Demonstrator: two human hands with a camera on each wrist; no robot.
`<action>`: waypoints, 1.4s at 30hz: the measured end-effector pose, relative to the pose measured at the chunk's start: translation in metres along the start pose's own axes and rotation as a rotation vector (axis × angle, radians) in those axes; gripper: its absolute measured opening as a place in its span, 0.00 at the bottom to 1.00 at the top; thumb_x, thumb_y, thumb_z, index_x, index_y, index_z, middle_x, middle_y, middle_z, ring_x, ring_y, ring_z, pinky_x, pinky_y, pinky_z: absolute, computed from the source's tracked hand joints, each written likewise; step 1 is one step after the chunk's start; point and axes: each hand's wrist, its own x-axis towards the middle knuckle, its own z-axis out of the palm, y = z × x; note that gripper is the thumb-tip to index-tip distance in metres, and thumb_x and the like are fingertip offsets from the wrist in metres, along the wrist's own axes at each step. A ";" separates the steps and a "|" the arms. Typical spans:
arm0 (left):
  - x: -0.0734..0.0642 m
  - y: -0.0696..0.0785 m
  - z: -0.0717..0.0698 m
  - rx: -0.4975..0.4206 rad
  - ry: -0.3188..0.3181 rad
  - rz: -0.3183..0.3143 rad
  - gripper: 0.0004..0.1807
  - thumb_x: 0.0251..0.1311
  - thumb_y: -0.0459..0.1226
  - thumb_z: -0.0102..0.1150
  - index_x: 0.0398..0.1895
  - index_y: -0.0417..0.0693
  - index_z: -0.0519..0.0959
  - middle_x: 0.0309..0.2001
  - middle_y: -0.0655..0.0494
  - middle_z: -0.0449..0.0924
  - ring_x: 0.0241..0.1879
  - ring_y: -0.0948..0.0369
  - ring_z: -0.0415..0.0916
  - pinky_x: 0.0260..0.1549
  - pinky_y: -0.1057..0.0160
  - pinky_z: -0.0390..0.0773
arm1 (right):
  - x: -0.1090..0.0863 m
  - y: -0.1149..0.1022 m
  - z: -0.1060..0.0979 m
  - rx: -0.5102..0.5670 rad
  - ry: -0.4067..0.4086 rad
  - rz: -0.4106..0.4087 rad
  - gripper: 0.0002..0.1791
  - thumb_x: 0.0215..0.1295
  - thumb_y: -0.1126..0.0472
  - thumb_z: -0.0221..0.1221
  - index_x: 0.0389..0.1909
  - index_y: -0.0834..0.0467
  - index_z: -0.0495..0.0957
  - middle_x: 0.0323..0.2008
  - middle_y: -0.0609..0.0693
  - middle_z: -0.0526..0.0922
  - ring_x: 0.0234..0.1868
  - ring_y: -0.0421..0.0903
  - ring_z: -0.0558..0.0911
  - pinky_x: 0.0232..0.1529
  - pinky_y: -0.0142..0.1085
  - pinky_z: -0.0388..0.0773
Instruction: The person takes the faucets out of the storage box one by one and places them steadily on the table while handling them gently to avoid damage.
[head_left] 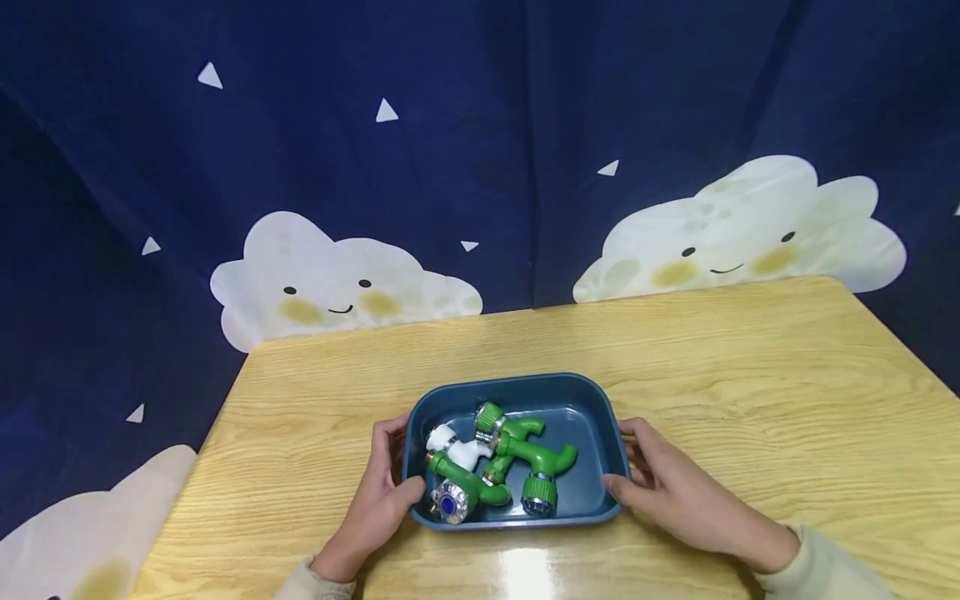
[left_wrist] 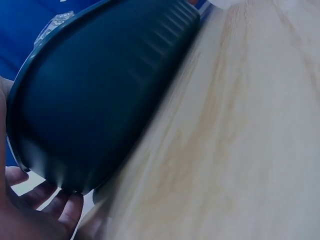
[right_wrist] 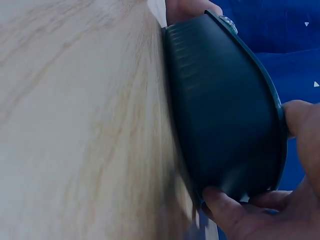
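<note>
A dark blue-green plastic basin sits low over the table, gripped at both short ends. My left hand has its thumb on the left rim and its fingers round the outer wall; the left wrist view shows those fingertips against the basin's side. At the right end my right hand grips likewise, thumb on the rim, fingers curled under the wall. Inside lie several toy-like taps: green ones with ribbed knobs, one green tap with a clear, blue-centred knob, and a white tap partly covered.
The basin is over a light wood-grain table. Behind the table hangs a dark blue curtain printed with smiling white clouds and small triangles. Light reflects off the tabletop in front of the basin.
</note>
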 end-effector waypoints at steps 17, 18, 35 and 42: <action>0.003 -0.009 0.001 -0.115 0.038 -0.024 0.41 0.48 0.22 0.50 0.71 0.48 0.59 0.66 0.45 0.68 0.59 0.59 0.72 0.59 0.70 0.72 | 0.003 0.005 0.000 -0.008 -0.004 0.037 0.25 0.73 0.55 0.62 0.64 0.58 0.68 0.47 0.51 0.87 0.34 0.33 0.78 0.34 0.30 0.75; 0.004 -0.009 0.001 -0.126 0.030 -0.019 0.41 0.49 0.21 0.49 0.71 0.47 0.58 0.66 0.43 0.67 0.59 0.60 0.74 0.57 0.69 0.74 | 0.003 0.005 -0.001 -0.013 -0.004 0.038 0.25 0.73 0.54 0.62 0.64 0.58 0.68 0.48 0.51 0.87 0.34 0.33 0.78 0.35 0.30 0.75; 0.007 -0.010 -0.001 -0.088 0.062 -0.066 0.30 0.71 0.28 0.47 0.75 0.53 0.64 0.74 0.47 0.69 0.70 0.58 0.71 0.60 0.73 0.75 | 0.006 0.003 -0.006 -0.088 -0.006 0.072 0.30 0.70 0.47 0.65 0.66 0.54 0.68 0.62 0.53 0.83 0.59 0.44 0.86 0.51 0.30 0.83; 0.008 -0.010 0.000 -0.123 0.055 -0.063 0.29 0.69 0.27 0.47 0.74 0.47 0.66 0.73 0.43 0.69 0.68 0.60 0.73 0.59 0.73 0.77 | 0.006 0.002 -0.008 -0.064 -0.013 0.113 0.34 0.72 0.46 0.62 0.71 0.57 0.64 0.63 0.56 0.83 0.60 0.50 0.86 0.51 0.29 0.84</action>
